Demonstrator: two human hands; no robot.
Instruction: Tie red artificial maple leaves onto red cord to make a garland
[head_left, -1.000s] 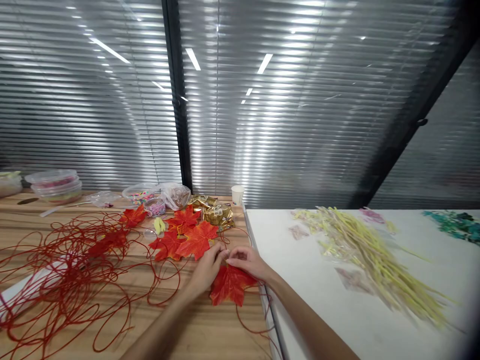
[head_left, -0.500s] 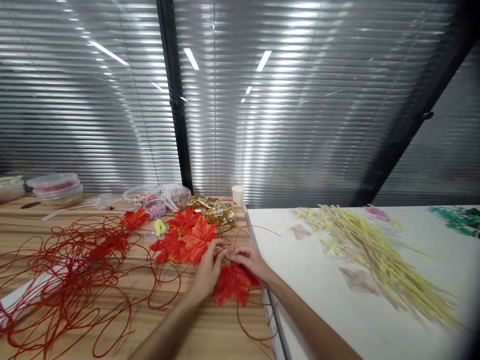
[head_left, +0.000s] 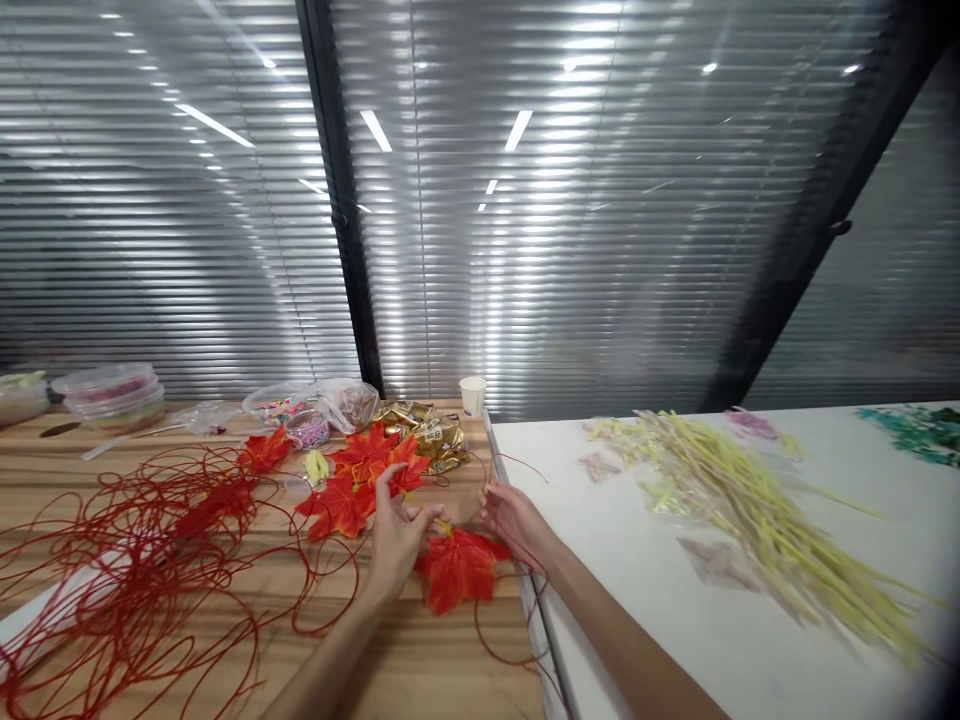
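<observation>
Between my hands a red maple leaf (head_left: pixel 461 568) with a yellow stem lies near the right edge of the wooden table. My left hand (head_left: pixel 397 530) pinches the leaf by its stem between thumb and a finger, its index finger raised. To the right of the stem, my right hand (head_left: pixel 514 520) has its fingers closed on a thin red cord (head_left: pixel 525 462). The cord loops past the hand and down below the leaf. More red leaves (head_left: pixel 341 503) lie just behind my left hand.
A big tangle of red cord (head_left: pixel 135 560) covers the left. Gold packets (head_left: pixel 439 440), a paper cup (head_left: pixel 472 396), bead containers (head_left: pixel 277 403) and stacked tubs (head_left: pixel 112 395) stand at the back. Yellow strips (head_left: pixel 780 520) lie on the white table (head_left: pixel 622 580).
My hands have moved apart. My left hand shifted left and lifted its index finger; my right hand moved slightly up and away from the leaf stem.
</observation>
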